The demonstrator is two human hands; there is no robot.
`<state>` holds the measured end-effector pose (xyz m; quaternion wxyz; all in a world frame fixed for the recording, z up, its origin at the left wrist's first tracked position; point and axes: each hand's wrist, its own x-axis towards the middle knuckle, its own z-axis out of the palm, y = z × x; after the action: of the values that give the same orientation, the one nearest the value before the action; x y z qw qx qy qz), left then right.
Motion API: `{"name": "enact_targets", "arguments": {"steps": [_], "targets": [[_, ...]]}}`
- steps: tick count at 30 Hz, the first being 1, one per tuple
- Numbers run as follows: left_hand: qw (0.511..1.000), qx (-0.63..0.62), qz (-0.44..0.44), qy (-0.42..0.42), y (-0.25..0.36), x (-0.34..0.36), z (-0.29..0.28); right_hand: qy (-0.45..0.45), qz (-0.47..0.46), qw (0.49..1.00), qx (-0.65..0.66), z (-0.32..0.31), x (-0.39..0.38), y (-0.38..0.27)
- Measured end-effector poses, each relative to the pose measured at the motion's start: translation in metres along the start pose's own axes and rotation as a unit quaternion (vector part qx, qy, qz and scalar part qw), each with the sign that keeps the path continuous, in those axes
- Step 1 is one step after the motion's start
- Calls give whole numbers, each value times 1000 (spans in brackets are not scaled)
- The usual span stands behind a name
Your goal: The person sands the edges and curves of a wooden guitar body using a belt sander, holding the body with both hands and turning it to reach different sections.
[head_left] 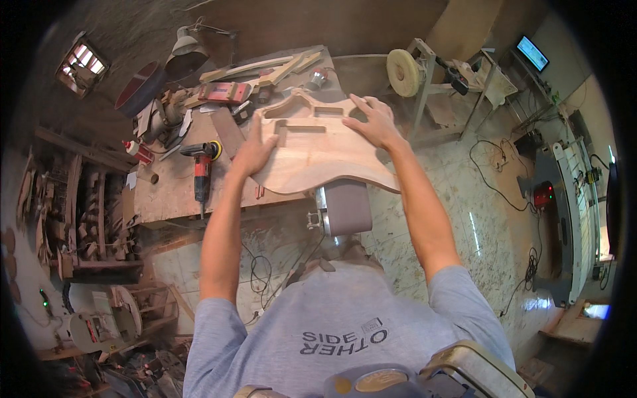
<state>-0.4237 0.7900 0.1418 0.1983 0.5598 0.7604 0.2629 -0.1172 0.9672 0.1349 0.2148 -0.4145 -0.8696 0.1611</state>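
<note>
Mauve belt [350, 207] sits nearest, close to dead centre, and just beyond at 12 o'clock, overlapping it in view, there's the guitar body [312, 156]! Left hand [252, 154] clasps its edge at 10, right hand [376, 126] at 1, thumbs on top, fingers spread. It looks stiff, fairly hefty, perhaps slick with dust; the thick outer rim seems the best hold, while thin walls round its pockets [302, 132] could chip. Mind the polisher [202, 172] and bench [162, 198] edge at 9; more room at 3, over the floor [458, 192].
</note>
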Motion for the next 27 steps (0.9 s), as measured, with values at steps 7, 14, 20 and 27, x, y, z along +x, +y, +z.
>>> {"name": "enact_targets", "arguments": {"steps": [7, 14, 20, 27], "targets": [[999, 34, -29, -8, -72, 10, -52, -8, 46, 998, 30, 40, 20, -69], [999, 26, 32, -13, -91, 12, -70, 11, 64, 998, 21, 54, 18, -90], [999, 31, 8, -29, -87, 16, -59, 6, 73, 997, 14, 43, 6, -82], [995, 56, -41, -66, -8, 8, -26, -3, 105, 994, -16, 5, -25, -35]]}}
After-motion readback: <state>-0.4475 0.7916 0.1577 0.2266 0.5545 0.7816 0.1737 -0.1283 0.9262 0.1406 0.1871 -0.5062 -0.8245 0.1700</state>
